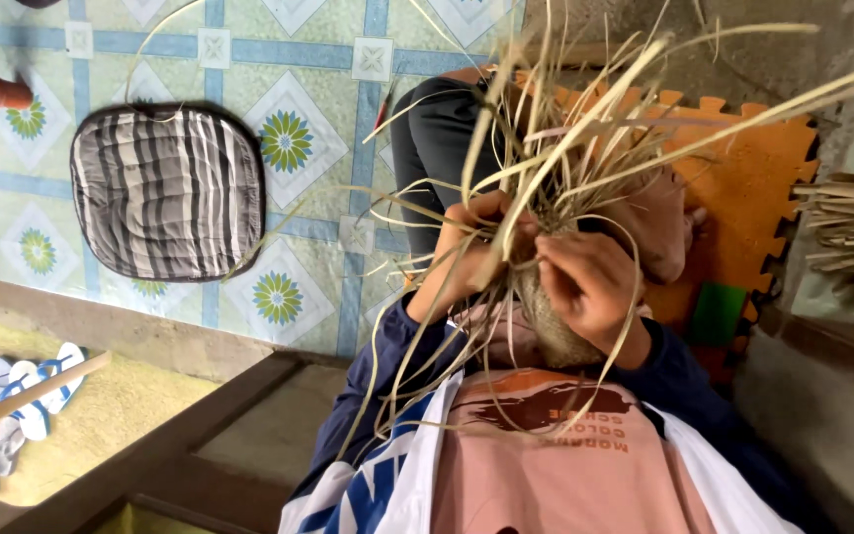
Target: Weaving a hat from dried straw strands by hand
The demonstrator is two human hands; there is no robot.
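While both hands work at the middle of the view, the outlying things come first from the left: one wooden stick [22,396] lying across a few sandals [14,400], whose count I cannot settle, and one striped cushion [168,193] on the tiled floor [318,89].

Next comes the left hand [462,252], fingers closed around a clutch of dry straw strands [585,129] at the top of one small woven piece [549,321]. That piece sits between the two hands, just above the lap and close to the chest. The right hand [590,287] pinches strands against its right side, thumb and fingers pressed shut on them.

Loose strands fan upward and outward, too many and too tangled to count. By my judgement this is mid-weave: part of the body is plaited tight and the free ends are being worked over its rim. The next move, I think, calls for singling out one strand from the spray while the other hand keeps the plaited part from slackening.

Further right lie one orange foam mat [753,178], one green block [719,311] at its edge, and one bundle of flat strips [852,227].
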